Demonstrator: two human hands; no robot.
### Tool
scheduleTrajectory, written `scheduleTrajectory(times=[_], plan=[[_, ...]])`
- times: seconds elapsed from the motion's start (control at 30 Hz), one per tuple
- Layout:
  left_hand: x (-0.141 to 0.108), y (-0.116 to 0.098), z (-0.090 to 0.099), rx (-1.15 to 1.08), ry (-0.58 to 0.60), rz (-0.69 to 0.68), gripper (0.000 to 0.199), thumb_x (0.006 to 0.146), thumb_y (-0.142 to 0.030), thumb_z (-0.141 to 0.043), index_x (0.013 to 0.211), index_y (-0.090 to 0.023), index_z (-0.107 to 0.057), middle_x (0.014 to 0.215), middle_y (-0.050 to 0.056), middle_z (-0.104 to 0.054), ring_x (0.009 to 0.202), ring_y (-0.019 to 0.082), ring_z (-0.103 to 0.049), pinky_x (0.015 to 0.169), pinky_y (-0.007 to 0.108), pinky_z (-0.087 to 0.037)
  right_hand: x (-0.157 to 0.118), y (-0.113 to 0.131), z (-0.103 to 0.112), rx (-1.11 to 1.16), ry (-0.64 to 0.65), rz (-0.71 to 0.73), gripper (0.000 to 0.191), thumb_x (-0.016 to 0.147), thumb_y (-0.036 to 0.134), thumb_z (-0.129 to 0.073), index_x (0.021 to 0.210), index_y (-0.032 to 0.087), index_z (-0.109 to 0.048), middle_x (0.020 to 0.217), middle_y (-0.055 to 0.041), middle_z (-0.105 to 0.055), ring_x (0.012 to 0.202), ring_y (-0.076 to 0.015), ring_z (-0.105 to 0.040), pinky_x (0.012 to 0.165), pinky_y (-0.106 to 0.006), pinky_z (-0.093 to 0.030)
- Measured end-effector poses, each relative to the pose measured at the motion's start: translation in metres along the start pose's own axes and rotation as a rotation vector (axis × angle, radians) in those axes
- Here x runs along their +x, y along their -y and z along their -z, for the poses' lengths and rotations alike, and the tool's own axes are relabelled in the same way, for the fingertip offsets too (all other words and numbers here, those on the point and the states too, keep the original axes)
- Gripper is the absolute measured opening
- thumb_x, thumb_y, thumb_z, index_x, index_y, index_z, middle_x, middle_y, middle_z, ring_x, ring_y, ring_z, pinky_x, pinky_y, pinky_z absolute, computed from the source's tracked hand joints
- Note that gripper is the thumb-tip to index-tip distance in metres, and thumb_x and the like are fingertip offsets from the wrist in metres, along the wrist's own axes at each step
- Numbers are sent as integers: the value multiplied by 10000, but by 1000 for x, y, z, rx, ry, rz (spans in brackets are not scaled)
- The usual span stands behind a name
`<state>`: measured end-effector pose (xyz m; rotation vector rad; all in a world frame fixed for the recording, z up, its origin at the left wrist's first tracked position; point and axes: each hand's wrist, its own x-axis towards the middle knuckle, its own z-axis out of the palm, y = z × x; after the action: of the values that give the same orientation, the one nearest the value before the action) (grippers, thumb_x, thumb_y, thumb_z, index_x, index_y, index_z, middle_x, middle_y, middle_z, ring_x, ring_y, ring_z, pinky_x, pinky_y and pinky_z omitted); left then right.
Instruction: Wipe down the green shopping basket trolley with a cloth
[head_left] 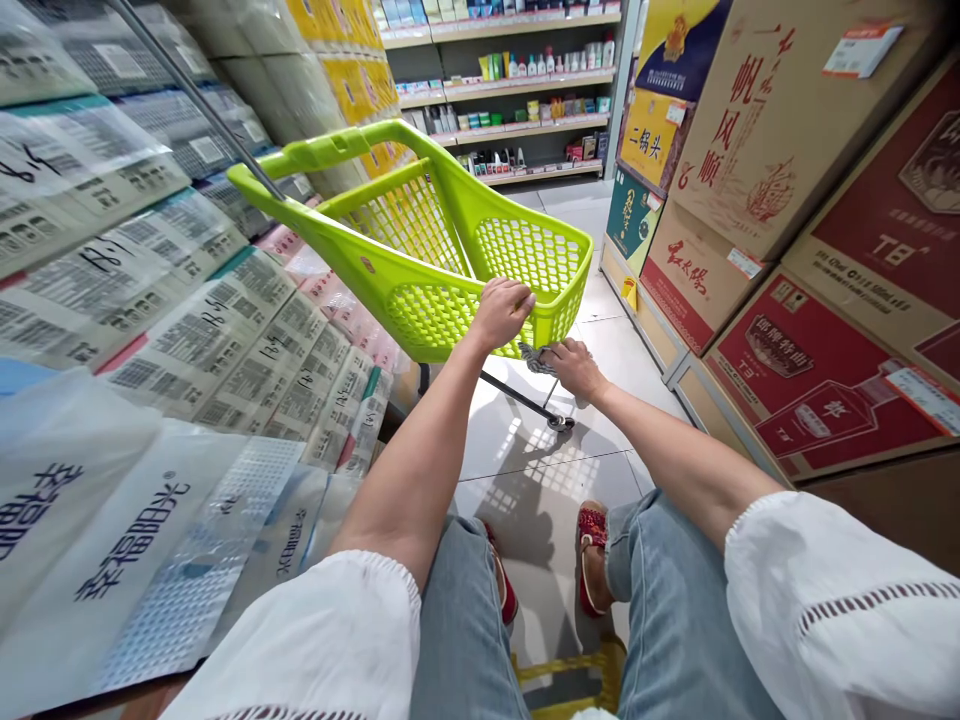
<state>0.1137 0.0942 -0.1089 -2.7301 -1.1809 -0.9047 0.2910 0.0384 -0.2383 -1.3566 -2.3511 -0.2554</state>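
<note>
A lime-green shopping cart [442, 290] with lattice sides stands in front of me, its basket end turned toward my hands. My left hand [504, 312] is closed over the top rim of that end. Lower down, my right hand [576, 368] has its fingers wrapped round a crumpled grey cloth [537, 358], which lies against the cart's lower edge. Under the basket run a dark metal frame bar and a small caster [559, 423].
Packaged goods [202, 350] are stacked along the left, with plastic-wrapped packs [142, 520] closest to me. Liquor boxes [810, 390] line the right side. Shelves of bottles [525, 100] stand behind the cart. A yellow stool-like object [570, 680] is below me on the tiled floor [615, 470].
</note>
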Motion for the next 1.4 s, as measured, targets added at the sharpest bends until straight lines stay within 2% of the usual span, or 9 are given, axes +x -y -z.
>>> scheduleTrajectory(times=[0.23,0.33,0.47,0.63,0.77,0.87,1.03,1.23,1.4], plan=[[0,-7,0,14,-2,20,355,948,-354,-377,732,-196,-609,816,54,-659,825,201,-546,825,365,-349,20,-7,66,243,-450,-151,320,819,211,-491,1130,192,-570,1156,-127,-531,1160,-294,-432,1007,-457,-361],[1,-10,-3,29,-9,34,359,936,-347,-393,692,-196,-609,776,54,-661,791,202,-545,808,372,-350,36,1,86,250,-518,-230,347,853,260,-469,1184,199,-555,1184,-128,-541,1192,-309,-422,1027,-478,-349],[1,-11,-6,29,-32,53,284,880,-302,-463,667,-197,-619,754,53,-664,779,205,-547,794,377,-356,52,0,88,255,-406,-197,362,888,300,-459,1215,205,-582,1195,-109,-587,1141,-289,-460,1018,-438,-365],[-1,-13,-3,-21,-43,46,351,895,-365,-452,663,-192,-651,722,48,-662,748,194,-545,776,369,-363,57,-29,89,254,-294,-275,327,863,257,-485,1144,222,-650,1112,-86,-639,1042,-268,-505,941,-404,-401],[-5,-12,1,-36,-53,17,386,904,-407,-450,666,-192,-666,684,39,-655,708,180,-541,754,357,-365,60,-41,100,295,-188,-194,274,835,245,-523,1059,226,-679,1072,-54,-665,993,-230,-537,917,-355,-399],[-9,-9,5,-30,-34,-1,435,911,-472,-436,671,-197,-673,673,41,-652,708,180,-544,741,349,-368,62,-34,108,273,-124,-154,234,806,229,-541,981,212,-696,1013,-53,-677,945,-215,-549,886,-332,-395],[-14,-9,10,-38,-5,-43,482,917,-521,-409,691,-198,-686,699,47,-667,719,183,-553,751,350,-379,58,-19,118,201,-97,-189,218,792,215,-541,940,204,-700,970,-61,-682,898,-214,-546,825,-320,-396],[-21,-15,14,-54,22,-47,457,922,-494,-416,724,-196,-701,736,48,-694,733,183,-570,772,355,-390,50,-9,128,172,-83,-208,219,794,220,-547,951,210,-699,997,-60,-688,911,-219,-559,768,-311,-405],[-28,-26,17,-56,34,-75,439,930,-463,-422,722,-191,-697,750,51,-702,745,183,-579,775,352,-392,41,-4,139,165,-36,-192,179,762,203,-554,870,211,-695,932,-49,-687,855,-200,-559,723,-292,-398]])
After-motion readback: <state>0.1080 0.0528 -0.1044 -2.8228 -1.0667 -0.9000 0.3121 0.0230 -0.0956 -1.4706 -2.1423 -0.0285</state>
